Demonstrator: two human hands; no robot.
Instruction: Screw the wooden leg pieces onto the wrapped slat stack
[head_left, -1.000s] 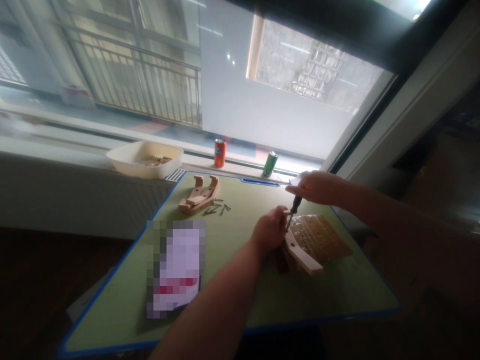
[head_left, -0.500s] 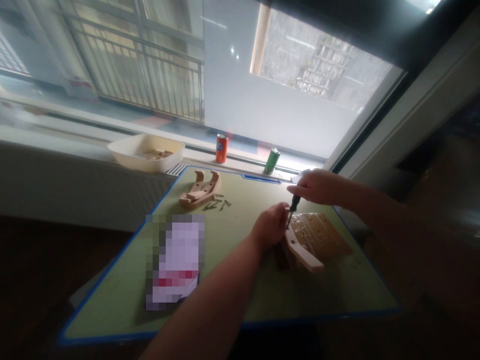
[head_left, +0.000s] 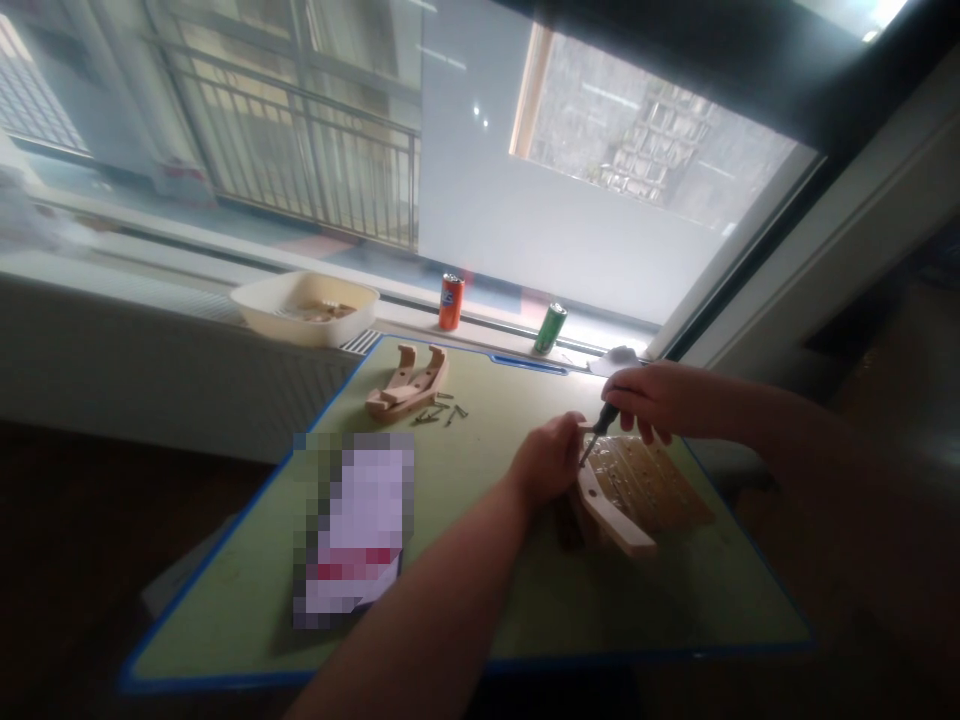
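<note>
My right hand (head_left: 637, 395) is closed around the dark handle of a screwdriver (head_left: 604, 418), its shaft slanting down to the left. The screwdriver's tip meets a pale curved wooden piece (head_left: 616, 520) near its upper end, where a hole or screw seems to be; a darker hole shows lower down. My left hand (head_left: 551, 455) grips the upper end of that wooden piece, with its fingertips partly hidden. Just to the right lies a brown board or pack wrapped in clear plastic (head_left: 652, 485).
Several curved wooden pieces (head_left: 409, 395) lie at the back left of the green table (head_left: 465, 600), with loose screws (head_left: 442, 412) beside them. A blurred-out item (head_left: 364, 520) is at left. On the sill stand a cream basin (head_left: 262, 310), an orange can (head_left: 451, 305) and a green can (head_left: 551, 328).
The screwdriver has tilted further to the right, and my right hand has moved a little lower and right with looser lower fingers. The whole view has shifted slightly.
</note>
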